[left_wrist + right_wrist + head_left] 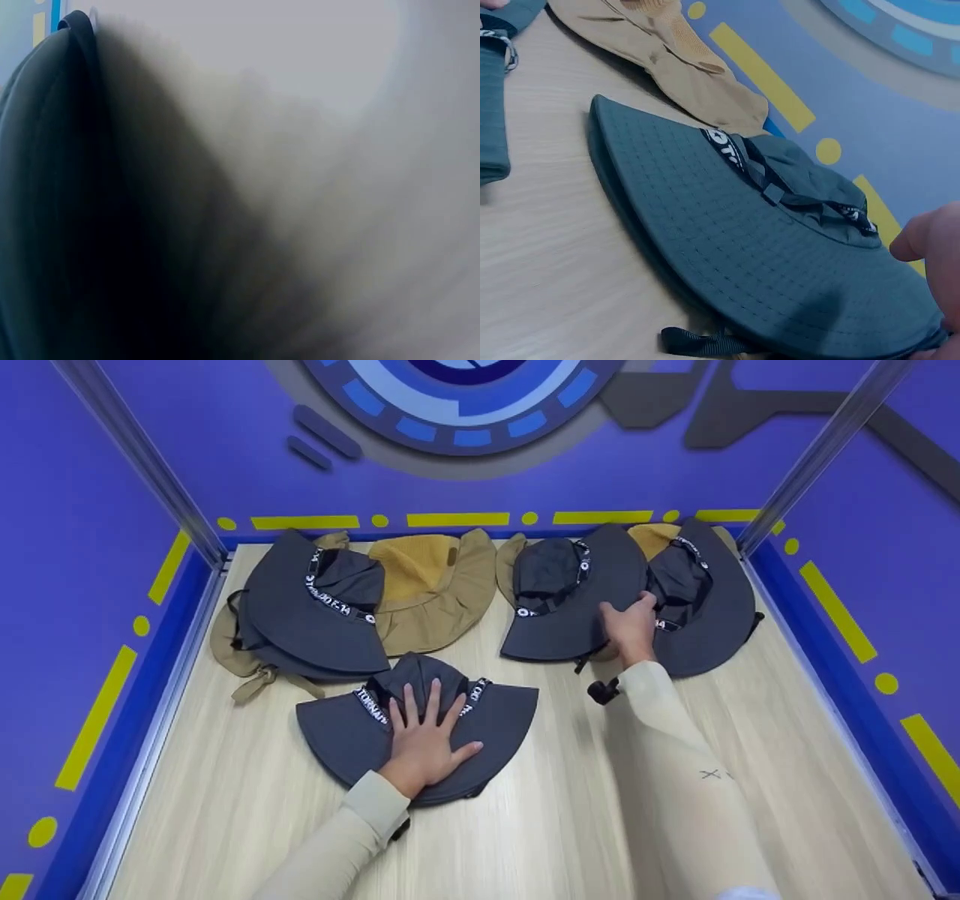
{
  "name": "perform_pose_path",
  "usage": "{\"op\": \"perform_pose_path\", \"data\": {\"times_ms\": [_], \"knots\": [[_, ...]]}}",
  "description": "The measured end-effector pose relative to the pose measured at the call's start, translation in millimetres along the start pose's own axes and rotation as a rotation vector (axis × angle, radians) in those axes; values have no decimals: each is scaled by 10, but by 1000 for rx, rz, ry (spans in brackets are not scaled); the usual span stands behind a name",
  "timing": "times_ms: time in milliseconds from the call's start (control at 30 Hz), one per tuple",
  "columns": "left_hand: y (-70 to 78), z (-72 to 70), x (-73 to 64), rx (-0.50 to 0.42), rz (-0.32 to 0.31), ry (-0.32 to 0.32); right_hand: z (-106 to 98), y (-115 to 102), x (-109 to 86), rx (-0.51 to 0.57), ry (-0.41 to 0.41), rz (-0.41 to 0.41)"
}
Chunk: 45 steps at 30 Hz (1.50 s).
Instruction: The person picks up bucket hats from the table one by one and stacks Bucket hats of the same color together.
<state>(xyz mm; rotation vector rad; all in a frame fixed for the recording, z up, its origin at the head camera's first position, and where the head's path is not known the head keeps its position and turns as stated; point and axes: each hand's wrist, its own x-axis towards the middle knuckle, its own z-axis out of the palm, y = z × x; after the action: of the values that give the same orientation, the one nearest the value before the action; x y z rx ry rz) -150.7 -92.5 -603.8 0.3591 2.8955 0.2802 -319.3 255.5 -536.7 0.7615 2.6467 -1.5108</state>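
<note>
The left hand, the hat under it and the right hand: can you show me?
Left hand [424,746]: head view, its back.
Dark hat [498,726]: head view, brim, picture's right side.
Right hand [632,628]: head view, its back.

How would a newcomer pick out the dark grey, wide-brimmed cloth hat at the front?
Find the pale wooden tabletop, with dark grey and tan cloth hats along its purple back wall. In front of those, left of centre, lies a dark grey, wide-brimmed cloth hat with a lettered band. Unlike its neighbours, it has the spread left grip resting on it.
</note>
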Motion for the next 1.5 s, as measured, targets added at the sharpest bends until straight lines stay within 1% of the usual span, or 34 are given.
{"op": "perform_pose_path", "data": {"times_ms": [233, 300, 400, 533, 633, 700, 867, 1033, 1100, 1167, 1233, 1300, 1400, 1467, 1500], "knots": [[15, -18, -7, 5, 6, 8, -58, 0, 61, 149, 2, 32], [20, -20, -8, 1, 9, 12, -70, 4, 86, 184, -12, 33], [23, -10, -5, -5, 8, 9, -51, 2, 114, 276, -98, 54], [18, 11, 7, -8, 6, 8, 14, -15, 123, 478, -264, 127], [15, 19, 12, -5, 7, 10, 56, -19, 114, 576, -330, 155], [15, 18, 15, -1, 6, 8, 78, -15, 99, 600, -348, 153], [13, 23, 26, 8, -3, -2, 124, 12, 47, 676, -355, 124], [10, 37, 43, -3, -2, -18, 178, 46, -44, 839, -349, 130], [5, 20, 45, -16, -4, -28, 219, 53, -102, 909, -325, 137], [-4, -17, 46, -38, -11, -52, 267, 54, -175, 967, -290, 133], [-14, -79, 48, -76, -14, -70, 310, 57, -260, 1018, -248, 124], [-32, -155, 56, -128, -11, -102, 349, 66, -357, 1051, -207, 101], [-72, -290, 72, -212, -7, -143, 392, 96, -518, 1117, -184, 88], [-101, -386, 92, -284, -8, -133, 430, 122, -648, 1148, -182, 86], [-116, -430, 103, -325, -10, -113, 452, 138, -718, 1165, -185, 89]]}}
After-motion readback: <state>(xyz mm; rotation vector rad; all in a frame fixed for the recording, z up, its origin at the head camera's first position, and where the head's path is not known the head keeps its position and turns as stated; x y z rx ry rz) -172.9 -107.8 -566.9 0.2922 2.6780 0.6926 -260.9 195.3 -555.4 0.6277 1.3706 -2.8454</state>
